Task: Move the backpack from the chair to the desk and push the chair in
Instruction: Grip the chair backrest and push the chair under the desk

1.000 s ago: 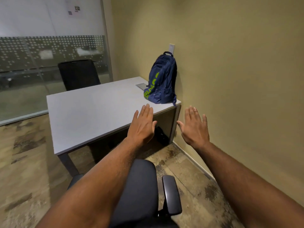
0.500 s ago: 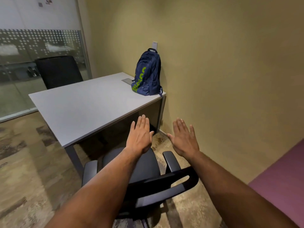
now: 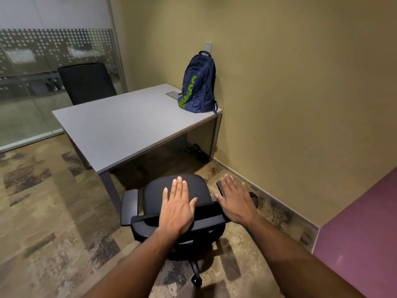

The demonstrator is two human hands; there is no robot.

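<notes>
A navy backpack (image 3: pixel 198 86) with green lettering stands upright on the far right corner of the grey desk (image 3: pixel 120 130), leaning against the wall. A black office chair (image 3: pixel 156 190) with armrests stands on the carpet in front of the desk, its seat outside the desk edge. My left hand (image 3: pixel 178 208) hovers flat over the top of the chair's backrest, fingers spread, holding nothing. My right hand (image 3: pixel 236 201) is open over the right end of the backrest and the right armrest. Whether either palm touches the chair I cannot tell.
A second black chair (image 3: pixel 86 82) stands behind the desk by the glass partition (image 3: pixel 43 61). The beige wall (image 3: pixel 290 82) runs close along the right. Dark cables (image 3: pixel 196 151) lie under the desk by the wall. A purple surface (image 3: pixel 361 244) is at the lower right.
The view has pulled back and tilted down, so the whole chair shows. Both open hands have lowered from the desk edge to just over the chair's backrest. The backpack has not moved.
</notes>
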